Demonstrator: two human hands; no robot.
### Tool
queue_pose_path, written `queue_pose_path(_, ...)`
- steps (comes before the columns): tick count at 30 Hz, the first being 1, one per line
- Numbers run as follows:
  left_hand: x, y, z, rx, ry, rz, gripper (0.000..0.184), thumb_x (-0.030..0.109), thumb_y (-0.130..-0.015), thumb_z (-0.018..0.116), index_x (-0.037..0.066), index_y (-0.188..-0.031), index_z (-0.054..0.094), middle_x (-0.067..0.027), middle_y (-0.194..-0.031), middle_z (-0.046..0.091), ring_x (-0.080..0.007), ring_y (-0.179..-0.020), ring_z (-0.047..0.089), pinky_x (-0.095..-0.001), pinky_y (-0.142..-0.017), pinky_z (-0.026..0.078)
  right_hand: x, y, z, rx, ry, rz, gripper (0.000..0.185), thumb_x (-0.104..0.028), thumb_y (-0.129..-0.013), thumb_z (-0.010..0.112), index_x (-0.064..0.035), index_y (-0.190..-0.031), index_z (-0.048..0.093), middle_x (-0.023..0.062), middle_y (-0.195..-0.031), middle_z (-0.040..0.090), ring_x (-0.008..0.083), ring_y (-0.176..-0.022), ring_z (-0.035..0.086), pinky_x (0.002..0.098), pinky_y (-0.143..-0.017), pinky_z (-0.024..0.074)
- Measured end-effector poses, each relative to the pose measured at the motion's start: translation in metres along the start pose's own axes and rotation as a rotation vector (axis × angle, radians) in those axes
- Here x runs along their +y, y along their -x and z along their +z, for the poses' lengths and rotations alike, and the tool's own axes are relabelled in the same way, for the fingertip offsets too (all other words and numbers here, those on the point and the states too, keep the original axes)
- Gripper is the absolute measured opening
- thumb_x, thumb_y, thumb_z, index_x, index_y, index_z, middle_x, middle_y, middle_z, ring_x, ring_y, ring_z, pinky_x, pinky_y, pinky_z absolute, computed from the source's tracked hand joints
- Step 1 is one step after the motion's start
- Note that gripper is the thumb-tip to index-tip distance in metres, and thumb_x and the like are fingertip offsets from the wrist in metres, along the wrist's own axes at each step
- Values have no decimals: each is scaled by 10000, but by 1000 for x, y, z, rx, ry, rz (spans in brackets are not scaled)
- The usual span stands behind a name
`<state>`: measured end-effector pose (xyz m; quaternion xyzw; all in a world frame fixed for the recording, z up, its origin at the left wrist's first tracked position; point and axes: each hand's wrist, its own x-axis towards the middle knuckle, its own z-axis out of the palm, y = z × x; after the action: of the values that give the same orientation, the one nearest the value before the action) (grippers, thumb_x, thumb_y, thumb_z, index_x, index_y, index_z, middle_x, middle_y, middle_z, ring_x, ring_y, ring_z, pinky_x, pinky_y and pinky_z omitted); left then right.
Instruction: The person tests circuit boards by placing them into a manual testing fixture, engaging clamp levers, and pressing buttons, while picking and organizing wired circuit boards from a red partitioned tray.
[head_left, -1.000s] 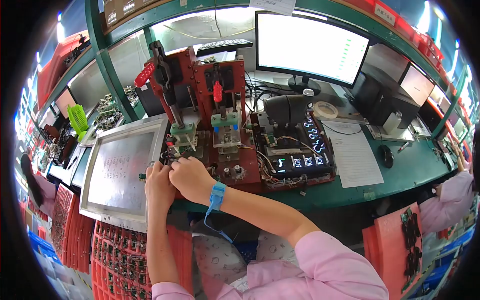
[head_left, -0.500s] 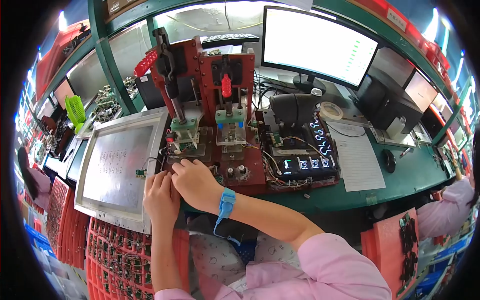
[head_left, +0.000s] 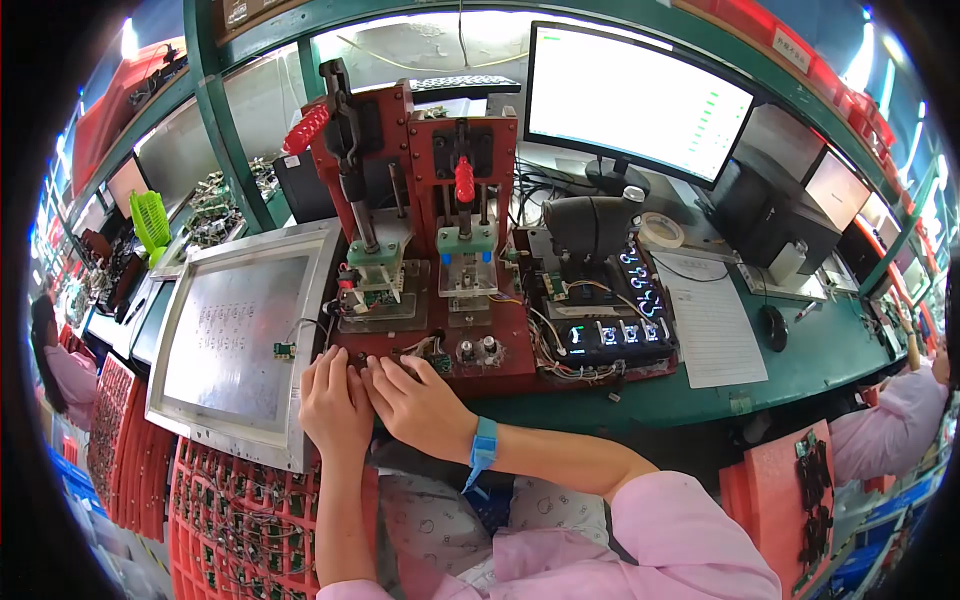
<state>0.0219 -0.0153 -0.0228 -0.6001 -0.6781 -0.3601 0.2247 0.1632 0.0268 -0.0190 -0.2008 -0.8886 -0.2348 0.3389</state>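
Observation:
My left hand [head_left: 337, 412] rests at the front left edge of the red test fixture [head_left: 500, 380], its fingers curled and their tips close to the base. Right beside it is my right hand [head_left: 422, 405], fingers bent, with a blue wrist strap [head_left: 483, 443] on the wrist. Whatever lies under or between the fingers is hidden. Just beyond the right fingers is a small green board [head_left: 443, 362] with wires. Behind the hands, a circuit board [head_left: 378, 298] sits under the left press [head_left: 372, 250]. The right press [head_left: 466, 240] stands beside it, over a clear block.
A metal-framed plate [head_left: 225, 330] lies to the left, a small green board [head_left: 285, 350] on it. Right of the fixture are a black lit control box [head_left: 615, 335], a paper sheet [head_left: 712, 330] and a mouse [head_left: 773, 327]. A red rack of boards [head_left: 240, 530] stands below left. A monitor [head_left: 640, 95] stands behind.
My right hand has drawn back from the plate before the left press to the fixture's front edge. My left hand has shifted slightly right and down. The view has tilted a little.

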Motion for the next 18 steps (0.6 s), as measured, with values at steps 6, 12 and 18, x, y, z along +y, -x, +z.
queue_pose_path(6, 0, 1, 2, 37, 42, 1, 258, 55, -829, 629, 50, -1083, 670, -80, -1125, 692, -289, -1027, 636, -360, -822, 526, 6, 3, -4, 2, -139, 64, 305, -145, -847, 591, 1, -1109, 646, 145, -1266, 603, 258, -1183, 507, 411, -1028, 360)
queue_pose_path(12, -2, 1, 0, 51, 75, -24, 253, 41, -827, 629, 48, -1074, 682, -82, -1123, 697, -283, -1024, 639, -358, -828, 525, 9, 3, -6, -13, -121, 91, 319, -151, -860, 582, -14, -1143, 639, 128, -1285, 601, 248, -1187, 517, 436, -1053, 344)
queue_pose_path(18, -1, 1, 1, 62, 101, -17, 251, 35, -825, 630, 47, -1069, 687, -81, -1120, 701, -279, -1023, 641, -357, -830, 526, 5, 16, -4, -31, -67, 68, 348, -153, -864, 579, -12, -1179, 625, 142, -1310, 595, 247, -1274, 492, 458, -1075, 333)
